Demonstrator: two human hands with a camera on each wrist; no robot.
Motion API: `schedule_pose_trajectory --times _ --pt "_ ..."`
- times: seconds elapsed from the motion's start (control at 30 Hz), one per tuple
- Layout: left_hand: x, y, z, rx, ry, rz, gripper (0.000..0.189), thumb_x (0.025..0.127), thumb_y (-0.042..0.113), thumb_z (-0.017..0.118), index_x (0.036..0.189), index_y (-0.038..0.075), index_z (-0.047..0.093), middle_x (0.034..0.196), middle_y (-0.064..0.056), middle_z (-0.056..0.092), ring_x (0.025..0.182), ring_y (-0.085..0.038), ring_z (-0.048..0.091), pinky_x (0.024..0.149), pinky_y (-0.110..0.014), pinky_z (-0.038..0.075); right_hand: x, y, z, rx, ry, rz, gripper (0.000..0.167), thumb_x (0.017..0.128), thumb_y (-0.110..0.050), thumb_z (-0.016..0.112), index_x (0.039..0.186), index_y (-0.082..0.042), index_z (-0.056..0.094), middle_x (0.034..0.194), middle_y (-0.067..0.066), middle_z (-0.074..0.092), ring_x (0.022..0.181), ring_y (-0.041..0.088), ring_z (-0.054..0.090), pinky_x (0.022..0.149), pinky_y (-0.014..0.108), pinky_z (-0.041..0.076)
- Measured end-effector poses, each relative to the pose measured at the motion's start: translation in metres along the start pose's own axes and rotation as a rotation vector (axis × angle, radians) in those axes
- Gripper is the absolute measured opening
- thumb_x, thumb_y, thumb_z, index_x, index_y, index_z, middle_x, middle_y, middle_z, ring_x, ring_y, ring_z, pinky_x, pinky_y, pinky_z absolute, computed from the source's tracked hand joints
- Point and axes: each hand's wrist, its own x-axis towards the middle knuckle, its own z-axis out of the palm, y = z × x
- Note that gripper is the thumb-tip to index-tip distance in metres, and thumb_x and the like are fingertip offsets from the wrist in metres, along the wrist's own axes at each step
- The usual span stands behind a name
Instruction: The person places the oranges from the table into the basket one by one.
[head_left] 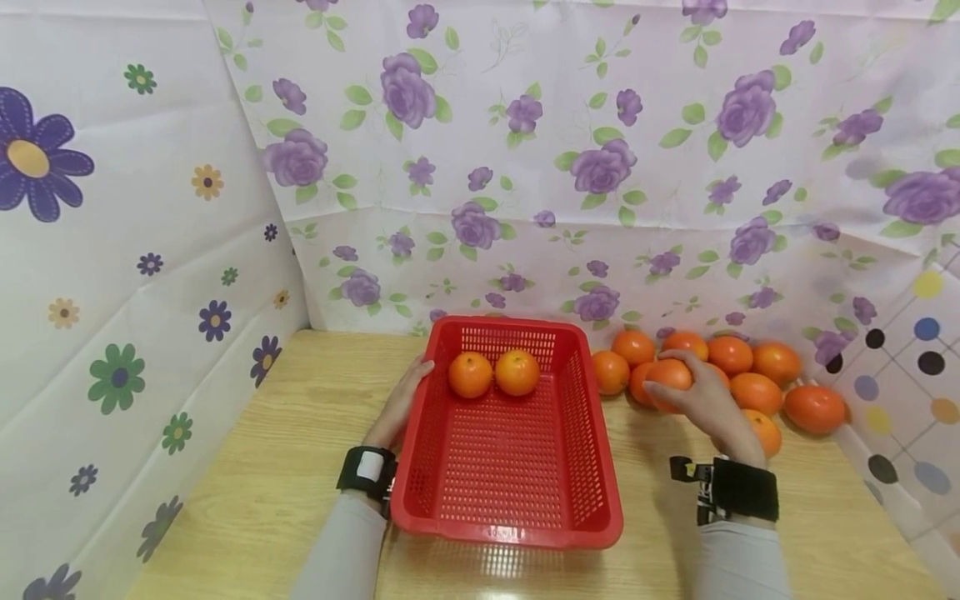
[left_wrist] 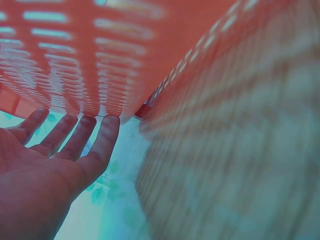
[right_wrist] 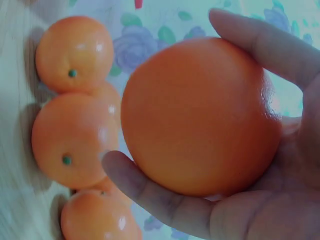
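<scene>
An orange (right_wrist: pixel 200 115) fills the grip of my right hand (head_left: pixel 705 400), its fingers and thumb curved around the fruit's sides. In the head view this held orange (head_left: pixel 670 377) overlaps the group of oranges on the table. At the left side of a red plastic basket (head_left: pixel 609 508) is my left hand (head_left: pixel 401 404). Its fingers (left_wrist: pixel 102 142) reach out fairly straight, fingertips right at the slotted outer wall (left_wrist: pixel 110 60) in the left wrist view. Inside the basket, two oranges, a left one (head_left: pixel 470 375) and a right one (head_left: pixel 517 372), sit side by side near the far end.
Several more oranges (head_left: pixel 756 393) lie clustered on the wooden table (head_left: pixel 322 400) to the basket's right, one (head_left: pixel 611 372) close beside its wall. A flowered cloth (head_left: pixel 480 167) hangs behind the table, with patterned sheets (head_left: pixel 150 317) along both sides.
</scene>
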Motion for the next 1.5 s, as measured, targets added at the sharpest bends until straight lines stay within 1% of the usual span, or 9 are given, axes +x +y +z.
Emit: schedule_pose_trajectory --times 0.03,0.1,0.2,0.43,0.57,0.77,0.97,1.27,1.5 --pt "0.0 0.001 0.0 -0.001 -0.003 -0.002 0.067 0.107 0.055 0.044 0.165 0.029 0.022 0.161 -0.011 0.04 0.138 -0.039 0.048 0.103 -0.053 0.052 -0.002 -0.004 0.004 -0.164 0.054 -0.022 0.072 0.093 -0.054 0.071 0.155 -0.049 0.036 0.161 -0.017 0.034 0.144 0.011 0.036 0.116 0.042 0.037" --pt "0.001 0.001 0.0 0.007 0.005 0.003 0.067 0.108 0.053 0.044 0.165 0.026 0.022 0.161 -0.012 0.039 0.138 -0.039 0.048 0.104 -0.052 0.051 -0.004 -0.008 0.01 -0.247 0.057 -0.037 0.079 0.089 -0.056 0.075 0.156 -0.053 0.033 0.165 -0.015 0.029 0.15 0.019 0.029 0.12 0.06 0.026" --pt "0.004 0.001 0.001 0.024 0.011 0.014 0.066 0.109 0.051 0.043 0.165 0.022 0.023 0.16 -0.014 0.04 0.138 -0.038 0.048 0.106 -0.053 0.049 0.002 -0.009 0.007 -0.468 0.049 -0.052 0.086 0.091 -0.061 0.072 0.16 -0.053 0.023 0.17 -0.012 0.021 0.153 0.024 0.022 0.119 0.069 0.02" --pt "0.008 0.0 0.005 0.002 0.006 0.064 0.061 0.11 0.045 0.041 0.164 0.019 0.027 0.16 -0.018 0.04 0.139 -0.038 0.047 0.112 -0.056 0.043 0.03 -0.017 0.0 -0.79 -0.018 -0.254 0.073 0.101 -0.055 0.06 0.16 -0.019 0.036 0.154 0.012 0.047 0.137 0.037 0.043 0.11 0.069 0.034" --pt "0.008 0.001 0.005 -0.004 0.002 0.055 0.062 0.11 0.047 0.043 0.164 0.022 0.026 0.16 -0.016 0.04 0.139 -0.038 0.046 0.111 -0.055 0.045 0.031 -0.028 0.004 -0.848 -0.054 -0.313 0.064 0.103 -0.047 0.06 0.157 -0.018 0.041 0.149 0.013 0.052 0.135 0.037 0.046 0.11 0.067 0.035" --pt "0.008 0.0 0.002 -0.005 0.001 0.053 0.061 0.11 0.047 0.042 0.163 0.021 0.028 0.159 -0.015 0.042 0.137 -0.037 0.048 0.11 -0.054 0.046 0.032 -0.045 0.024 -0.96 -0.059 -0.307 0.069 0.102 -0.042 0.06 0.16 -0.015 0.035 0.157 0.022 0.041 0.139 0.046 0.04 0.11 0.071 0.032" --pt "0.007 -0.001 -0.001 0.007 0.009 0.052 0.061 0.109 0.049 0.042 0.162 0.022 0.029 0.157 -0.014 0.043 0.136 -0.036 0.05 0.108 -0.054 0.048 0.039 -0.056 0.058 -0.969 -0.085 -0.373 0.059 0.098 -0.024 0.065 0.151 -0.01 0.043 0.139 0.031 0.041 0.113 0.044 0.053 0.091 0.058 0.051" --pt "0.004 -0.001 -0.001 0.012 0.014 0.048 0.062 0.11 0.047 0.042 0.163 0.019 0.027 0.159 -0.016 0.041 0.138 -0.036 0.048 0.11 -0.054 0.045 0.044 -0.057 0.097 -1.005 -0.154 -0.48 0.052 0.096 -0.016 0.07 0.144 -0.007 0.052 0.138 0.037 0.038 0.105 0.046 0.057 0.08 0.054 0.055" --pt "0.004 -0.001 0.0 0.027 0.034 0.051 0.064 0.11 0.046 0.042 0.164 0.016 0.026 0.159 -0.019 0.041 0.138 -0.037 0.048 0.111 -0.051 0.045 0.045 -0.051 0.116 -0.992 -0.197 -0.465 0.052 0.095 -0.015 0.071 0.143 -0.007 0.053 0.136 0.034 0.039 0.104 0.044 0.058 0.08 0.051 0.055"
